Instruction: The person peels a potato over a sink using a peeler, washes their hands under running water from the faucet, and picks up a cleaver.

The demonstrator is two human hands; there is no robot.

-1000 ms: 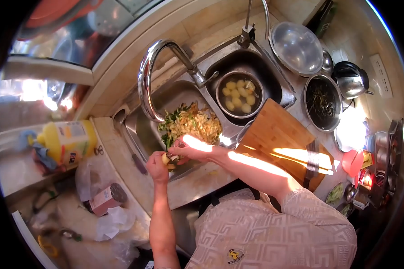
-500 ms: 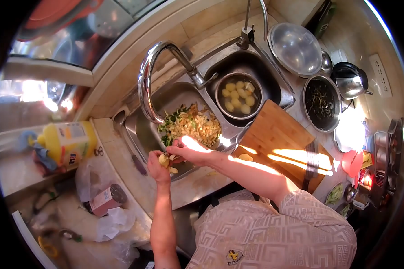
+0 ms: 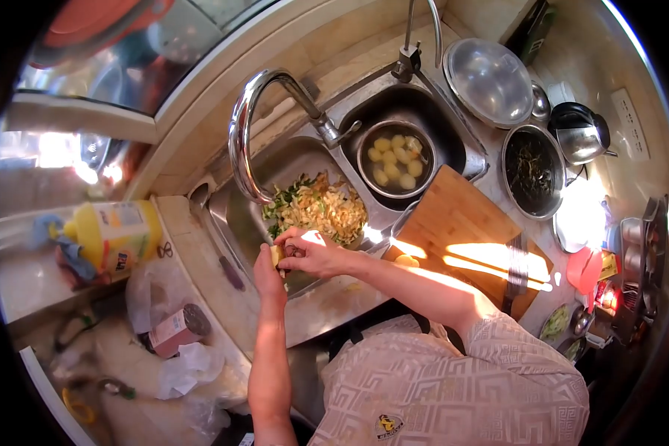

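My left hand [image 3: 267, 269] is closed around a yellow potato [image 3: 277, 256], only part of which shows between the fingers. Against it works my right hand [image 3: 312, 254], fingers curled in; whatever it grips is mostly hidden. Both hands are over the near edge of the left sink basin [image 3: 245, 178]. Just beyond them in that basin lies a heap of pale peelings and green scraps [image 3: 320, 208]. A metal bowl [image 3: 363, 172] in the right basin holds several peeled potatoes [image 3: 398, 157] in water.
A chrome faucet [image 3: 238, 141] arches over the left basin. On the right, a wooden cutting board [image 3: 446, 215] carries a cleaver [image 3: 516, 271] and a pale slice [image 3: 406, 261]. Behind stand a pot of dark greens [image 3: 531, 171] and a kettle [image 3: 581, 141]. A yellow bottle [image 3: 126, 234] is at left.
My left hand has risen slightly and turned, covering more of the potato. My right hand has drawn in against it, fingers more curled. Peel hanging by the hands is no longer visible.
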